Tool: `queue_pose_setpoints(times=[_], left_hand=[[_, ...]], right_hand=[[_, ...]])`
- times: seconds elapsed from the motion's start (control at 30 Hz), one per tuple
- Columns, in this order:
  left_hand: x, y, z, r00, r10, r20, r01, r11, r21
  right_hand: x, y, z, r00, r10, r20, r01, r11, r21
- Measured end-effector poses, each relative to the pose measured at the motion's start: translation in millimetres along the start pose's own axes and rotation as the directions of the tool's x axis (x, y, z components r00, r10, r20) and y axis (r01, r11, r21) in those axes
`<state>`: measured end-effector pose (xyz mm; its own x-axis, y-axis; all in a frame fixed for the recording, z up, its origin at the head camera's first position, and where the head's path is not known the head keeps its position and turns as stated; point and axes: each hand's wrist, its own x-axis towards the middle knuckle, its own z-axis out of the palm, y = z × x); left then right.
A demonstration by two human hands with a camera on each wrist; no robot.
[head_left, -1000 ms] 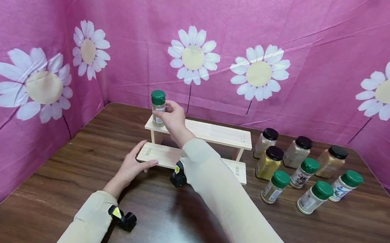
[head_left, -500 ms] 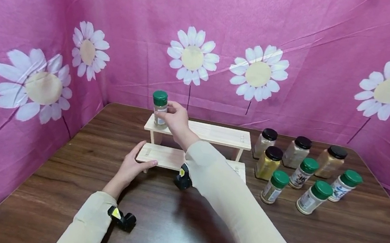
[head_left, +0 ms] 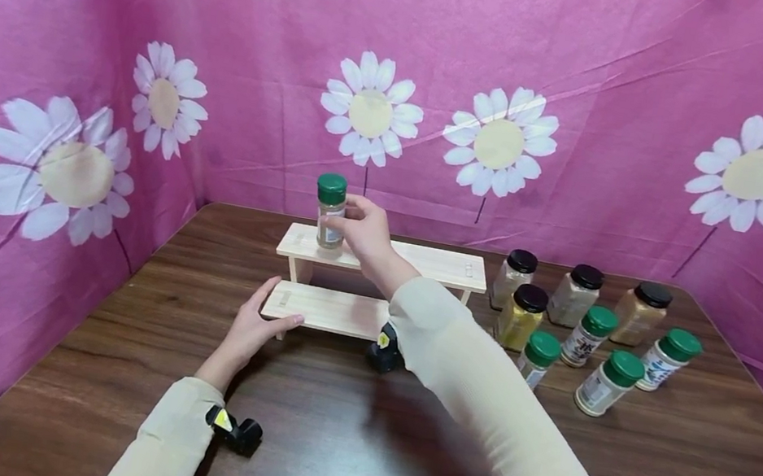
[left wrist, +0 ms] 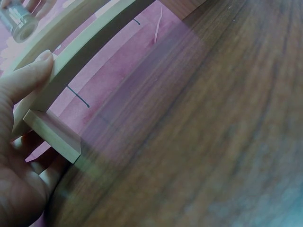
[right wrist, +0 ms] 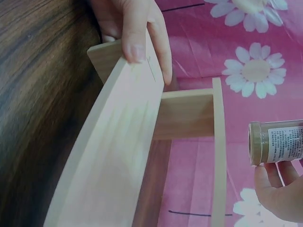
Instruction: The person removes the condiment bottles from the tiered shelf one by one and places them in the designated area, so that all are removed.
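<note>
My right hand (head_left: pixel 370 238) pinches a spice jar (head_left: pixel 330 218) with a green lid and a pale label, upright over the left part of the upper tier. In the right wrist view a gap shows between the jar's base (right wrist: pixel 255 144) and the upper board (right wrist: pixel 219 156). The two-tier wooden rack (head_left: pixel 326 309) stands on the table. At the left end of its lower tier my left hand (head_left: pixel 251 331) grips the board, thumb on top and the other fingers round the end, as the left wrist view shows.
To the right of the rack stand several spice jars, some with black lids, such as the yellow one (head_left: pixel 521 318), others with green lids (head_left: pixel 602 382). A pink cloth (head_left: pixel 269 48) with daisies hangs behind the brown wooden table (head_left: pixel 316 426).
My right hand has carried the green-lidded jar to the right along the upper tier and slightly up. My left hand keeps its hold on the lower tier. The head view has shifted a little.
</note>
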<state>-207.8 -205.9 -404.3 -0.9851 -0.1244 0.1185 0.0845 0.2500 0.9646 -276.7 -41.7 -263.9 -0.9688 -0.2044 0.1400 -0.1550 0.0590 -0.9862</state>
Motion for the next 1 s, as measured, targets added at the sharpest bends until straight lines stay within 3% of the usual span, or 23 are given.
queue_pose_setpoints(times=[0.47, 1.0], left_hand=[[-0.9, -1.6, -2.1, 1.0, -0.014, 0.005, 0.014, 1.0, -0.018], [-0.6, 1.8, -0.9, 0.999, -0.029, 0.018, 0.029, 0.999, -0.013]], right_hand=[[-11.0, -8, -39, 1.0, 0.007, 0.009, -0.007, 0.999, 0.034], [-25.6, -14, -86, 0.999, 0.041, -0.008, -0.042, 0.999, -0.017]])
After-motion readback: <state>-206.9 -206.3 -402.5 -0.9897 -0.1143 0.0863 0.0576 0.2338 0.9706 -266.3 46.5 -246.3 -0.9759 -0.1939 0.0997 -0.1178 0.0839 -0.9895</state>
